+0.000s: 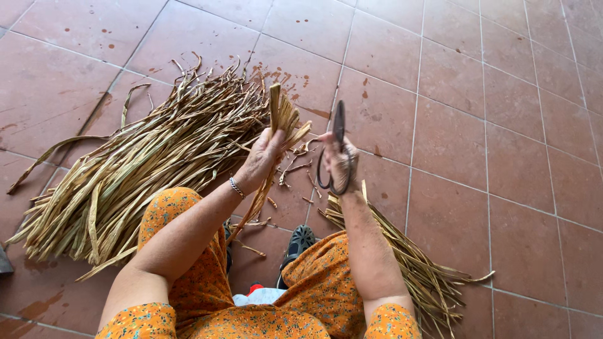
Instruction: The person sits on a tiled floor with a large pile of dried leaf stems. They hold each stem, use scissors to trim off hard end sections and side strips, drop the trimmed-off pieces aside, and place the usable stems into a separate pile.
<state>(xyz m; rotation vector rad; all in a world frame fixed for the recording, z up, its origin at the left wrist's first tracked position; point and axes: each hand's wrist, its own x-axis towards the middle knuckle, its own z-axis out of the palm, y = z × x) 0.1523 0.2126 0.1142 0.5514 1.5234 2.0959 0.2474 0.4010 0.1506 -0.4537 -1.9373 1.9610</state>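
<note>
While the left hand [264,157] clenches dried stalks [284,119], the right hand [339,160] grasps scissors [338,147]

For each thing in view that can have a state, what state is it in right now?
Left hand: closed around a small bunch of dried stalks, held upright.
Right hand: holds scissors, blades shut, pointing up.
Big stalk pile: lying loose on tiled floor.
Smaller stalk pile: lying by right arm.

Left hand [262,160] grips dried stalks [284,119] while right hand [339,160] holds scissors [338,150] (blades up) above tiled floor [490,125].
</note>
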